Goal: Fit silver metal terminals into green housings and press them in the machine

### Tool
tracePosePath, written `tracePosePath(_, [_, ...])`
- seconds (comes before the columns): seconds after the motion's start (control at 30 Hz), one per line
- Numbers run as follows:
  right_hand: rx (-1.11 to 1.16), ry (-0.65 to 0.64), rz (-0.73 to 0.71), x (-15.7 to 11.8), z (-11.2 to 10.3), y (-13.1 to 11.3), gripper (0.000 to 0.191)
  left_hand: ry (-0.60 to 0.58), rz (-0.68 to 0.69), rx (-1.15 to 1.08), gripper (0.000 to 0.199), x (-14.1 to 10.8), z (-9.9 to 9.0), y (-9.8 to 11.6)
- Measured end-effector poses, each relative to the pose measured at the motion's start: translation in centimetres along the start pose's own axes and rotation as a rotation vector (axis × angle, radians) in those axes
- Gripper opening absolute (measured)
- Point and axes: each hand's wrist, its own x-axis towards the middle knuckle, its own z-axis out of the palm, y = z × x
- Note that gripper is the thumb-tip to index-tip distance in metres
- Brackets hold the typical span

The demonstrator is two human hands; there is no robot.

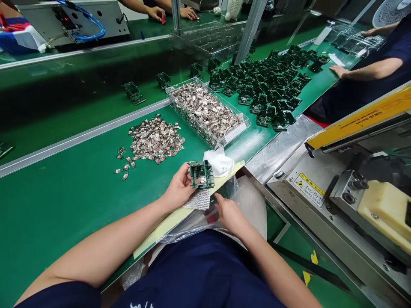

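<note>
My left hand (179, 186) is closed round the left side of a small green circuit board assembly (201, 174), held above the table's near edge. Below the board lies a silvery ridged sheet (199, 199). My right hand (228, 210) is lower and to the right, apart from the board, over a clear plastic bag (189, 226); its fingers curl, and what they hold, if anything, is hidden. A crumpled white cloth (218, 162) rests just behind the board. Loose metal parts (156, 139) form a pile on the green table (80, 188), beside a clear tray (236, 133) full of similar parts.
Many green board assemblies (269, 83) cover the back right of the table. A machine (321, 184) with a yellow panel stands at the right. A person's arm (375, 70) rests at the far right. Another person's hand (156, 14) is across the bench.
</note>
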Motion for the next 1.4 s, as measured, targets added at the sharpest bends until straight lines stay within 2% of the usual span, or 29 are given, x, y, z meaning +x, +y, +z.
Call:
tracePosePath(0.1, [0.041,0.005,0.080,0.0,-2.3,-0.1,0.013,0.002,0.011,-0.005,0.038,-0.1,0.1,0.2])
tracePosePath(0.13, [0.113,0.045,0.111,0.0,-3.3,-0.5,0.009,0.003,0.018,0.003,0.038,-0.2,0.1,0.3])
tracePosePath(0.23, [0.474,0.250,0.173,0.3,-5.9,-2.4,0.013,-0.002,0.061,0.036,0.035,-0.6,0.4,0.5])
tracePosePath(0.33, [0.723,0.363,0.155,1.0,-6.8,-4.7,0.012,0.034,0.081,0.051,0.034,-1.0,0.8,0.6])
tracePosePath(0.4, [0.725,0.419,0.135,1.6,-6.5,-5.9,0.010,0.073,0.063,0.026,0.036,-1.3,1.0,0.5])
tracePosePath(0.5, [0.543,0.582,0.047,2.5,-5.4,-7.0,0.008,0.087,0.052,-0.024,0.038,-1.5,1.0,0.2])
tracePosePath(0.57, [0.431,0.634,0.002,3.1,-4.7,-7.5,0.009,0.088,0.073,-0.001,0.036,-1.6,1.0,0.0])
tracePosePath(0.8, [0.369,0.626,0.004,4.7,-3.1,-8.7,0.007,0.071,0.189,0.115,0.034,-2.0,0.8,-0.3])
tracePosePath(0.93, [0.396,0.646,0.002,4.9,-2.9,-9.2,0.007,0.078,0.201,0.177,0.035,-2.3,0.6,-0.5])
tracePosePath(1.4, [0.855,0.616,0.163,5.1,-2.4,-9.2,0.018,0.034,0.268,0.368,0.032,-2.6,0.3,-1.1])
